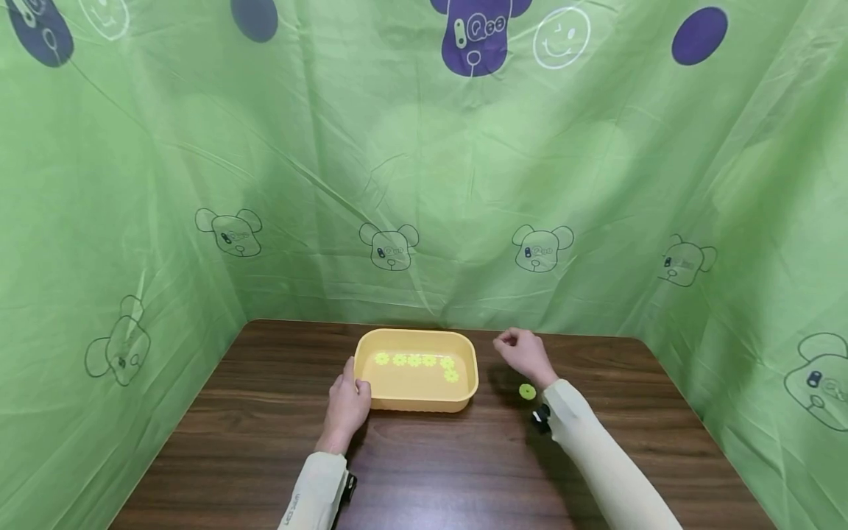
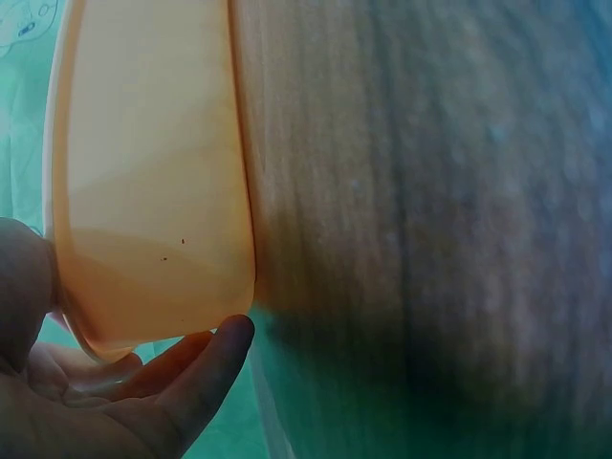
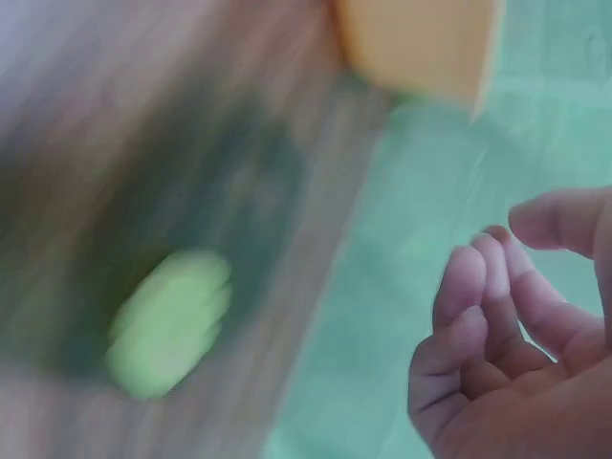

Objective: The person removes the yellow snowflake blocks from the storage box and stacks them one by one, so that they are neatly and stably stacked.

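My left hand point(image 1: 347, 403) grips the left end of a yellow plastic basin point(image 1: 417, 404). Its thumb lies at the rim by the near corner, and its fingers point(image 2: 206, 368) lie along the outside of the end wall. Several small yellow-green flower-shaped pieces point(image 1: 414, 360) lie inside the basin, most in a row near the far wall. To the right of the basin my right hand point(image 1: 526, 357) is held above the table, fingers loosely bent, thumb near the index fingertip, nothing between them. One green flower-shaped piece point(image 1: 527, 391) lies on the table below that wrist, blurred in the right wrist view.
The brown wood-grain table point(image 1: 450, 471) ends at a green cloth curtain point(image 1: 464, 294) behind and on both sides. Dark wrist cameras point(image 1: 541, 419) are strapped over the light sleeves.
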Available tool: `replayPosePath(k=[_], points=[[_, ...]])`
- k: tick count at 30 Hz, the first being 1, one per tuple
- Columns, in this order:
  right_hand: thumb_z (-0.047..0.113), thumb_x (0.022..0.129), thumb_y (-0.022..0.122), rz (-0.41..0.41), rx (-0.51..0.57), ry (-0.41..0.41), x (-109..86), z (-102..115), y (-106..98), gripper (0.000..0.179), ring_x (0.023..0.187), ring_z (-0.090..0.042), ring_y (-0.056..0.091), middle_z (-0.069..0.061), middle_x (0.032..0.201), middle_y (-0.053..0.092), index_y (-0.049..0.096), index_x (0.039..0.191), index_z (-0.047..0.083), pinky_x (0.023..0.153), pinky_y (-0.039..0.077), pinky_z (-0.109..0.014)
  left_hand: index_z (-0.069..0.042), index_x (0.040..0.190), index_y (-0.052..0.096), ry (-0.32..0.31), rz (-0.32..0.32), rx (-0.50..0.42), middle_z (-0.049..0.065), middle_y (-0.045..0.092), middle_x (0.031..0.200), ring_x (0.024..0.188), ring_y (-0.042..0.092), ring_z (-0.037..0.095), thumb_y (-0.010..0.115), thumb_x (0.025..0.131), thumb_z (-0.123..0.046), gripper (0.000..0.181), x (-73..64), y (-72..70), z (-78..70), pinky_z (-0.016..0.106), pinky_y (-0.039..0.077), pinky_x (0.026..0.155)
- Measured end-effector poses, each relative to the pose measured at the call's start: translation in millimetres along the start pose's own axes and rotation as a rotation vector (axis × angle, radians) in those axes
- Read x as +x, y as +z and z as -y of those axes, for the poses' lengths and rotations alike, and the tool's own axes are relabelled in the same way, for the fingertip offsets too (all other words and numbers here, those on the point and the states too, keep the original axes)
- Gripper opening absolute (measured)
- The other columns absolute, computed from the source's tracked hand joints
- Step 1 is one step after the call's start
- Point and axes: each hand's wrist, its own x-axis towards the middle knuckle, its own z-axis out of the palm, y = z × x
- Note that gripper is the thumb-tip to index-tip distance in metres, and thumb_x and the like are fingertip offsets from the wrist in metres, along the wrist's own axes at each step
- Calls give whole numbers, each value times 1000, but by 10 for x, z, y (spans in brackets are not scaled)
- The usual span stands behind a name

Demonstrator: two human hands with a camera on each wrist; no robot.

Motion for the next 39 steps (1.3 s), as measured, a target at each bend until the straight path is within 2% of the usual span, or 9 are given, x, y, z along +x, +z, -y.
replayPosePath(k=[5,11,14,17,19,22,26,32,39], points=[[24,92,70,-3,64,-98,132,524,232,17,82,-19,65,-5,90,73,76,99,9,75,52,-34,4,156,30,-4,1,-9,36,50,143,129,53,48,43,98,-13,62,-8,-13,-6,59,44,105],[22,91,71,95,101,-78,226,861,581,19,83,-19,67,-6,93,74,75,102,7,77,56,-36,2,157,31,-17,6,-16,34,50,143,129,54,47,43,98,-14,62,-6,-7,-13,58,45,104],[21,91,71,144,96,-49,256,899,752,20,81,-16,65,-5,94,73,75,104,5,76,56,-36,2,157,30,-15,9,-12,35,51,142,128,54,47,43,99,-14,62,0,-3,-14,58,46,104],[17,90,71,192,85,-9,264,898,887,14,63,-12,51,0,73,61,70,80,7,61,47,-31,4,156,30,-7,8,-8,35,51,141,128,54,47,42,99,-13,61,-9,3,-5,58,46,104],[12,88,71,213,57,-6,268,883,965,31,53,-11,34,5,59,42,55,62,11,52,34,-28,5,156,31,1,1,-5,35,51,141,128,55,48,42,98,-12,61,-12,9,4,58,46,103],[10,85,72,232,-32,-21,285,868,1057,49,47,-11,23,7,49,25,35,53,17,48,23,-27,6,155,32,15,-17,2,35,55,136,123,57,48,43,97,-12,61,-13,16,11,57,48,100],[11,81,75,229,-147,-56,303,859,1123,49,42,-8,34,11,42,33,40,48,19,45,28,-24,5,154,34,26,-41,11,34,59,127,117,60,48,45,96,-12,61,0,17,6,57,50,96],[11,79,77,235,-252,-89,264,840,1168,58,36,-5,24,12,38,24,33,43,21,42,20,-21,6,153,35,30,-45,8,35,58,131,120,59,48,45,96,-12,61,6,18,-2,57,49,98],[6,79,77,214,-238,-76,224,845,1209,60,33,-4,26,12,36,24,32,41,21,41,22,-20,6,154,34,24,-36,17,35,58,130,119,59,48,43,96,-12,62,13,20,15,58,49,97]])
